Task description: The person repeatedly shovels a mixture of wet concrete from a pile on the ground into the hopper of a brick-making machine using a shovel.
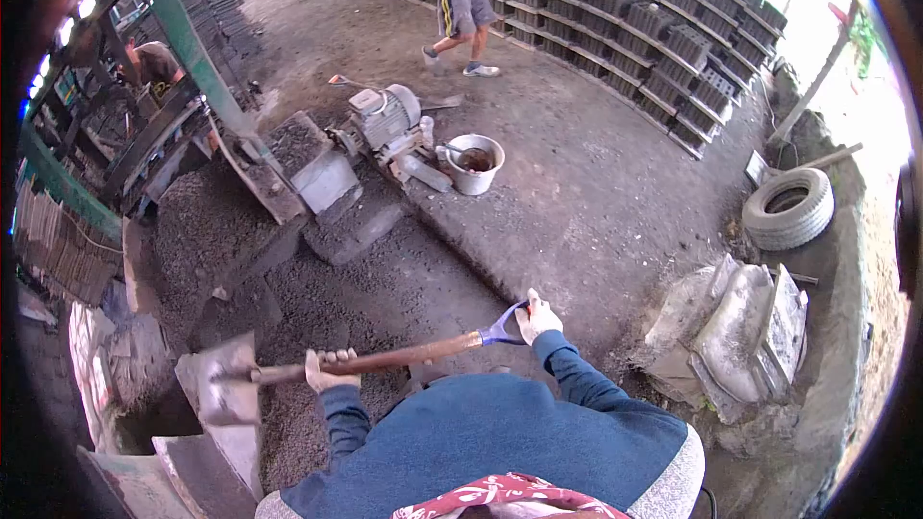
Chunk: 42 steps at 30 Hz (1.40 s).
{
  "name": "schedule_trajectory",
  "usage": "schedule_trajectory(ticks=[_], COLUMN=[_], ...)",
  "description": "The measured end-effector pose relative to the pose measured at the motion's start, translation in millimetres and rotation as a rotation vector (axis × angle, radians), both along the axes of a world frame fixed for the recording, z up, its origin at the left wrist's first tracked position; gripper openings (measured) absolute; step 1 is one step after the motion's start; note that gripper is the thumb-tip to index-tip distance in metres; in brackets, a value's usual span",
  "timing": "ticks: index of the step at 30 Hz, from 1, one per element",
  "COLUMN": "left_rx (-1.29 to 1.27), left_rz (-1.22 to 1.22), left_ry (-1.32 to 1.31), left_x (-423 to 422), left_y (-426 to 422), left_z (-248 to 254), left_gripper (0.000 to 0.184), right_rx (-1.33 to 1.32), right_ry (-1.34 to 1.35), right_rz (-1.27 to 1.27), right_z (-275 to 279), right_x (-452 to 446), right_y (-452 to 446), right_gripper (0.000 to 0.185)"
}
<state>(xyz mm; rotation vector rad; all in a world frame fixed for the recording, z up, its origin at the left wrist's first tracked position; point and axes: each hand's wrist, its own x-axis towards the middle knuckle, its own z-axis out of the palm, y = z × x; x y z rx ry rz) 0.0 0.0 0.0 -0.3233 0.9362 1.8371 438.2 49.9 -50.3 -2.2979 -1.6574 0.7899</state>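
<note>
My left hand [332,370] is wrapped round the wooden shaft of a shovel [413,354], close to the blade. My right hand [536,317] grips the blue D-shaped handle [502,327] at the shovel's other end. The shaft runs nearly level across the front of my body. At the left, the metal shovel blade [216,394] is over the rim of a sheet-metal chute or hopper [207,476]; whether they touch I cannot tell. No load of material shows clearly on the blade. Dark, gritty aggregate [317,312] lies beneath and beyond the shaft.
An electric motor [386,115] and a bucket [474,165] with dark contents stand ahead. A person [466,14] carries blocks past racks of stacked blocks [625,29]. Another person [154,62] is among machinery at left. A tire [788,210] and broken concrete [735,332] lie at right.
</note>
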Motion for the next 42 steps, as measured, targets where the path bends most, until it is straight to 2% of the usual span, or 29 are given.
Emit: schedule_trajectory(ticks=[2, 3, 4, 7, 9, 11, 13, 15, 17, 19, 20, 22, 23, 24, 25, 26, 27, 29, 30, 31, 33, 35, 36, 39, 41, 42], left_rx=[-0.123, -0.221, -0.235, -0.149, -0.055, -0.028, 0.054, 0.184, 0.268, 0.393, 0.378, 0.312, 0.189, 0.107, 0.027, 0.072, 0.116, 0.126, 0.075, 0.023, 0.018, 0.052, 0.029, 0.086, 0.043, 0.055], left_rz=[0.081, 0.123, 0.115, 0.027, -0.049, -0.09, -0.142, -0.224, -0.299, -0.399, -0.372, -0.312, -0.267, -0.266, -0.269, -0.266, -0.263, -0.307, -0.284, -0.263, -0.298, -0.329, -0.329, -0.417, -0.369, -0.344], left_ry=[-0.017, -0.053, -0.036, -0.068, -0.15, -0.134, -0.038, -0.011, -0.018, -0.021, -0.032, -0.072, 0.0, 0.002, 0.002, -0.039, -0.076, -0.003, 0.001, 0.007, 0.054, -0.001, 0.038, 0.154, 0.276, 0.313], left_x=[-10, 57, 75, 89, 88, 87, 79, 67, 60, 48, 42, 25, 19, 1, -17, -34, -49, -79, -95, -114, -161, -185, -198, -256, -306, -316], left_y=[-8, -31, -42, -59, -62, -51, -42, -22, 5, 34, 54, 91, 106, 122, 138, 147, 149, 165, 174, 184, 209, 220, 229, 268, 310, 317], left_z=[2, 0, 5, -1, 6, 27, 57, 81, 100, 109, 108, 103, 111, 100, 88, 93, 101, 101, 113, 125, 110, 98, 108, 90, 69, 91], left_gripper=[0.04, 0.04, 0.039, 0.038, 0.035, 0.03, 0.023, 0.019, 0.018, 0.017, 0.015, 0.01, 0.01, 0.011, 0.012, 0.011, 0.011, 0.01, 0.011, 0.012, 0.015, 0.016, 0.018, 0.019, 0.021, 0.023], right_rx=[-0.04, -0.028, -0.003, 0.124, -0.011, 0.058, 0.003, -0.192, -0.163, -0.111, -0.1, -0.177, -0.372, -0.188, -0.092, 0.004, -0.01, 0.138, 0.082, -0.121, -0.079, -0.052, -0.04, -0.119, -0.155, -0.122], right_ry=[0.011, -0.006, -0.005, 0.049, 0.114, 0.135, 0.219, 0.802, 0.929, 0.808, 0.855, 0.849, 1.07, 1.121, 1.081, 1.035, 1.175, 1.049, 1.043, 1.097, 1.212, 1.188, 1.169, 1.177, 1.559, 1.628], right_rz=[-0.007, -0.007, 0.003, 0.072, 0.052, 0.072, 0.148, -0.232, -0.319, -0.275, -0.328, -0.183, -0.419, -0.375, -0.34, -0.307, -0.454, -0.489, -0.505, -0.5, -0.515, -0.565, -0.589, -0.277, -0.404, -0.415], right_z=[5, 0, -14, -57, -58, -50, -60, -63, -39, 7, 12, 42, 72, 59, 94, 130, 141, 177, 209, 201, 200, 201, 203, 220, 222, 216], right_x=[-14, 50, 70, 109, 124, 127, 133, 130, 122, 99, 95, 83, 69, 69, 42, 15, 1, -43, -78, -86, -121, -156, -169, -236, -281, -300], right_y=[5, -12, -18, -35, -46, -59, -64, -69, -76, -70, -67, -60, -53, -58, -55, -52, -52, -43, -35, -29, -17, -6, -1, 32, 48, 56], right_gripper=[0.061, 0.059, 0.057, 0.055, 0.059, 0.048, 0.035, 0.021, 0.025, 0.022, 0.021, 0.016, 0.015, 0.016, 0.014, 0.012, 0.012, 0.01, 0.009, 0.009, 0.011, 0.013, 0.014, 0.02, 0.018, 0.016])
